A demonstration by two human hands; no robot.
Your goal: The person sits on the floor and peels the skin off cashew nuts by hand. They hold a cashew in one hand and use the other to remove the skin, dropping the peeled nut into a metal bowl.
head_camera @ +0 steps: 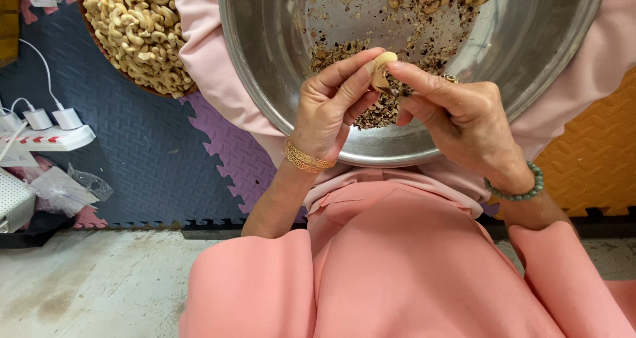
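Pinching a pale curved cashew (383, 65), both hands (397, 106) over steel bowl (265, 59)

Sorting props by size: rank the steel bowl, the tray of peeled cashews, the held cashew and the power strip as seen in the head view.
1. steel bowl
2. tray of peeled cashews, cut off by the frame, so its full size is unsure
3. power strip
4. held cashew

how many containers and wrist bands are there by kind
metal bowl: 1
basket of peeled cashews: 1
gold bracelet on the left hand: 1
green bead bracelet on the right hand: 1
total: 4
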